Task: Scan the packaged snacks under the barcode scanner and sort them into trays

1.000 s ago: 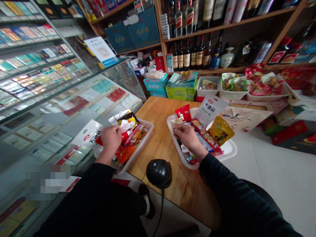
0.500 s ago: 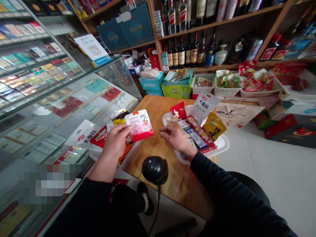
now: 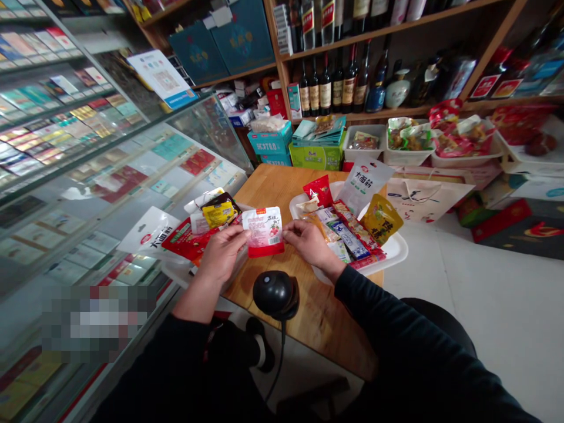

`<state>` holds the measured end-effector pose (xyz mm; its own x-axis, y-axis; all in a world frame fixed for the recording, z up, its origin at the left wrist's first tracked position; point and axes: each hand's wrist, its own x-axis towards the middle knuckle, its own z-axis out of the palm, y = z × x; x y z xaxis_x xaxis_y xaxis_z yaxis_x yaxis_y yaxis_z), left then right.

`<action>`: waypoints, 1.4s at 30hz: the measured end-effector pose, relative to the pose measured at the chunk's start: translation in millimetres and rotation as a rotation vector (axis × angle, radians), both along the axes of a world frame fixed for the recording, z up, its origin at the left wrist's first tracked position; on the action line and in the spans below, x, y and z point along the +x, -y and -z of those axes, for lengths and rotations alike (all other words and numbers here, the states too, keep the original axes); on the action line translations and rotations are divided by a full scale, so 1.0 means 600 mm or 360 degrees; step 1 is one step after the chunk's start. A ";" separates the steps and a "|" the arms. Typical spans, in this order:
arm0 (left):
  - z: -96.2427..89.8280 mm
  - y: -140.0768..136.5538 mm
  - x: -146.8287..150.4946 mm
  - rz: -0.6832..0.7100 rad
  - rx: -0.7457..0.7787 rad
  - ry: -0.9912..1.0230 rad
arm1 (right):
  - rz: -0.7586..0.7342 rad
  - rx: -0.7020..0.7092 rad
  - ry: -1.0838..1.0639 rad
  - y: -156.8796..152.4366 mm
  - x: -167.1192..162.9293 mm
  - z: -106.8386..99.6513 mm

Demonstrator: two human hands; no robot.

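Note:
A white and red snack packet (image 3: 264, 232) is held up over the table, its barcode side toward me. My left hand (image 3: 224, 249) pinches its left edge between thumb and fingers. At its right edge, my right hand (image 3: 311, 244) closes thumb and fingertips on the packet. Just below the packet stands a black barcode scanner (image 3: 273, 294) with a cable. To the left, partly behind my left hand, a tray (image 3: 178, 275) bears several snack packets, a yellow and black one (image 3: 219, 212) among them. Past my right hand, a white tray (image 3: 399, 251) holds more snack packets.
The wooden table (image 3: 264, 182) lies between a glass display counter (image 3: 132, 170) on the left and shelves of bottles (image 3: 339, 85) behind. White bins of snacks (image 3: 408, 141) line the back right. A paper gift bag (image 3: 425, 197) stands beyond the right tray.
My left hand has brought the packet rightward and slightly down, turning it level. My right hand, earlier apart from it, now grips its right edge.

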<state>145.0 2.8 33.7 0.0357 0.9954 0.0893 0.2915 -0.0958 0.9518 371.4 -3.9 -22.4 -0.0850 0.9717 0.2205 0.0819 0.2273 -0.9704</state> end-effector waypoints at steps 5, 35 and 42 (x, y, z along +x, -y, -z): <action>0.011 0.015 -0.011 0.0018 -0.0017 -0.0068 | 0.0064 -0.0006 0.0118 0.008 -0.015 0.005; 0.037 0.021 -0.024 0.0054 0.0074 -0.0443 | 0.0091 0.0247 0.0504 0.035 -0.019 0.003; 0.004 0.000 0.028 0.0063 0.0155 -0.0447 | 0.0236 0.0274 0.0448 0.029 0.017 -0.007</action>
<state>161.5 2.8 31.3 0.1113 0.9799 0.1653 0.5363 -0.1993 0.8202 381.6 -21.5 -18.1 -0.0265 0.9285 0.3703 0.3846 0.3514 -0.8536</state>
